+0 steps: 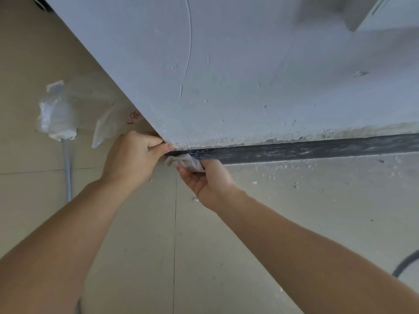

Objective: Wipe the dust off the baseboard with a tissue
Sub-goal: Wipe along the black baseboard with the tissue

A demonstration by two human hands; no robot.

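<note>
A dark baseboard, streaked with pale dust, runs along the foot of a rough grey wall from its corner to the right edge of view. My right hand grips a crumpled white tissue and holds it against the baseboard's left end, just right of the corner. My left hand grips the wall's corner edge, thumb on the near face and fingers curled round the far side.
Beige floor tiles lie below, with plaster crumbs scattered along the baseboard. A plastic-wrapped white fitting on a grey pipe stands at the left. A dark cable curves at the right edge.
</note>
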